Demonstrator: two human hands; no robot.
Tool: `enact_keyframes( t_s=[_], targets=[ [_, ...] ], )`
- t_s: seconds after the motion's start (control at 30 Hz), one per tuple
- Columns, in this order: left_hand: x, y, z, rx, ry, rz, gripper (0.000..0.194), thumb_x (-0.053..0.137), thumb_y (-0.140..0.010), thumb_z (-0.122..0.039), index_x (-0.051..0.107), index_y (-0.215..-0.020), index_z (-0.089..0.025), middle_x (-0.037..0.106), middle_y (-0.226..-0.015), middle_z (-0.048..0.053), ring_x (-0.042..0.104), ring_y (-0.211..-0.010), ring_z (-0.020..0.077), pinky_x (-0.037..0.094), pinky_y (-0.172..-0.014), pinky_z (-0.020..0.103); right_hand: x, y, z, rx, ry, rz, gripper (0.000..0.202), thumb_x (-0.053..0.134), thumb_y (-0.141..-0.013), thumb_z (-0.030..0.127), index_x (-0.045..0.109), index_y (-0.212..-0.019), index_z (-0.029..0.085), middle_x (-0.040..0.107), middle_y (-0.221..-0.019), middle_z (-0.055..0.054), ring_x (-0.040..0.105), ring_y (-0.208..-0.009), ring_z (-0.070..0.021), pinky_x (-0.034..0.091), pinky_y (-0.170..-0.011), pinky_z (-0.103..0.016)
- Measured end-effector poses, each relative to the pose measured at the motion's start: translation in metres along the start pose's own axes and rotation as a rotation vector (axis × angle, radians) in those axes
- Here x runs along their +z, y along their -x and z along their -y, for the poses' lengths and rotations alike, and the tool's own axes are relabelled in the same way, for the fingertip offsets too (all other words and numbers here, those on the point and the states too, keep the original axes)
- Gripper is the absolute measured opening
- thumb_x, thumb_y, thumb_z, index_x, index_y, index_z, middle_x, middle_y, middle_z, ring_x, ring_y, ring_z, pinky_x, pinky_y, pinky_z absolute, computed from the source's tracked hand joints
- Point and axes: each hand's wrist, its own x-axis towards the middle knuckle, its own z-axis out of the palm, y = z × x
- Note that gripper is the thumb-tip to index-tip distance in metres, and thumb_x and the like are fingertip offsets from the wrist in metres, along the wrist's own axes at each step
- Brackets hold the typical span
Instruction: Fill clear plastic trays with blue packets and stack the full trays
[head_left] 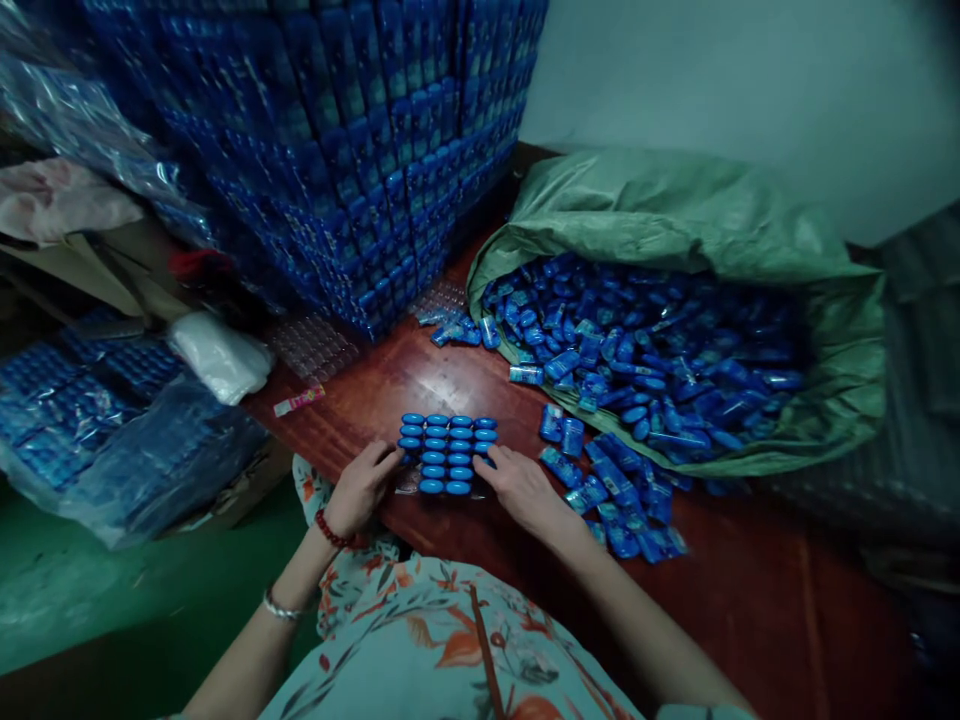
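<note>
Rows of blue oval-topped containers (448, 455) stand close together on a clear tray at the front edge of the reddish-brown table (420, 370). The nearest rows are narrower than the far ones. My left hand (364, 488) is at the left side of the block, its fingertips pressed against the outer containers. On the right side, my right hand (525, 490) touches the block with its thumb and fingers. Both hands have bent fingers closed on the block's edges. Loose blue containers (619, 495) lie on the table to the right of my right hand.
A green sack (855, 370) full of loose blue containers lies open at the right. Tall stacks of wrapped blue packs (352, 170) rise behind. Clear empty trays (311, 345) and a pink-yellow tube (298, 401) lie at the left, near a white plastic bag (221, 355).
</note>
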Motion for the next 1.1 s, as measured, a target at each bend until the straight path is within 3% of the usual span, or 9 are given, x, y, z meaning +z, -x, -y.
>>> enact_keyframes(
  t_s=[0.27, 0.4, 0.47, 0.53, 0.6, 0.67, 0.77, 0.93, 1.1],
  targets=[
    [-0.003, -0.019, -0.019, 0.094, -0.182, 0.255, 0.023, 0.038, -0.086, -0.009, 0.057, -0.096, -0.017, 0.058, -0.096, 0.008, 0.052, -0.085, 0.0208, 0.048, -0.078, 0.036, 0.041, 0.018, 0.003, 0.156, -0.085, -0.401, 0.040, 0.041, -0.088, 0.010, 0.051, -0.126, 0.022, 0.058, -0.108, -0.010, 0.056, -0.094, -0.0190, 0.046, -0.079, -0.030],
    [-0.008, -0.018, -0.013, 0.152, -0.224, 0.213, 0.032, 0.037, -0.085, -0.007, 0.053, -0.111, -0.018, 0.057, -0.108, 0.010, 0.053, -0.095, 0.0210, 0.046, -0.083, 0.035, 0.042, 0.008, -0.040, 0.344, -0.207, -0.587, 0.043, 0.035, -0.087, 0.008, 0.052, -0.124, 0.021, 0.056, -0.109, -0.008, 0.052, -0.102, -0.0182, 0.045, -0.087, -0.031],
    [-0.016, -0.019, -0.009, 0.171, -0.257, 0.170, 0.035, 0.039, -0.086, -0.009, 0.051, -0.117, -0.018, 0.058, -0.109, 0.011, 0.054, -0.095, 0.0219, 0.046, -0.082, 0.036, 0.037, -0.009, -0.072, 0.471, -0.155, -0.553, 0.044, 0.034, -0.085, 0.006, 0.052, -0.124, 0.018, 0.055, -0.110, -0.010, 0.049, -0.104, -0.0208, 0.044, -0.089, -0.035],
    [-0.024, -0.028, -0.006, 0.155, -0.260, 0.120, 0.031, 0.041, -0.088, -0.017, 0.052, -0.117, -0.018, 0.060, -0.103, 0.011, 0.056, -0.090, 0.0219, 0.046, -0.079, 0.035, 0.031, -0.032, -0.097, 0.555, -0.064, -0.401, 0.046, 0.035, -0.083, 0.005, 0.049, -0.125, 0.015, 0.054, -0.114, -0.013, 0.048, -0.104, -0.0235, 0.043, -0.087, -0.037],
    [-0.031, -0.050, -0.002, 0.109, -0.208, 0.069, 0.027, 0.040, -0.091, -0.026, 0.055, -0.113, -0.018, 0.061, -0.095, 0.009, 0.057, -0.086, 0.0199, 0.046, -0.076, 0.032, 0.026, -0.055, -0.108, 0.595, 0.000, -0.226, 0.048, 0.035, -0.083, 0.003, 0.046, -0.128, 0.013, 0.051, -0.116, -0.016, 0.048, -0.103, -0.0247, 0.044, -0.082, -0.036],
    [-0.031, -0.083, 0.006, 0.050, -0.142, 0.067, 0.028, 0.036, -0.094, -0.030, 0.057, -0.107, -0.018, 0.062, -0.093, 0.007, 0.058, -0.086, 0.0169, 0.046, -0.076, 0.027, 0.025, -0.074, -0.104, 0.592, 0.010, -0.127, 0.048, 0.036, -0.084, 0.004, 0.044, -0.130, 0.014, 0.050, -0.114, -0.016, 0.051, -0.099, -0.0235, 0.045, -0.076, -0.032],
    [-0.016, -0.145, 0.028, -0.037, -0.191, 0.231, 0.028, 0.035, -0.094, -0.029, 0.058, -0.106, -0.017, 0.062, -0.100, 0.007, 0.059, -0.090, 0.0152, 0.046, -0.078, 0.024, 0.028, -0.084, -0.084, 0.550, -0.028, -0.105, 0.042, 0.041, -0.088, 0.015, 0.044, -0.129, 0.020, 0.049, -0.111, -0.011, 0.057, -0.088, -0.0186, 0.045, -0.069, -0.027],
    [0.029, -0.220, 0.056, -0.081, -0.272, 0.266, 0.037, 0.056, -0.082, -0.026, 0.053, -0.116, -0.011, 0.053, -0.120, 0.018, 0.052, -0.108, 0.0270, 0.043, -0.087, 0.035, 0.037, -0.054, -0.057, 0.494, -0.115, -0.150, 0.036, 0.043, -0.090, 0.028, 0.047, -0.125, 0.020, 0.048, -0.109, -0.009, 0.057, -0.090, -0.0183, 0.045, -0.074, -0.027],
    [0.054, -0.246, 0.058, -0.134, -0.271, 0.254, 0.026, 0.042, -0.086, -0.014, 0.057, -0.105, -0.002, 0.057, -0.110, 0.024, 0.053, -0.107, 0.0280, 0.042, -0.089, 0.036, 0.054, -0.002, -0.034, 0.573, -0.120, -0.276, 0.029, 0.038, -0.091, 0.025, 0.053, -0.113, 0.014, 0.052, -0.096, -0.010, 0.053, -0.090, -0.0207, 0.046, -0.077, -0.032]
  ],
)
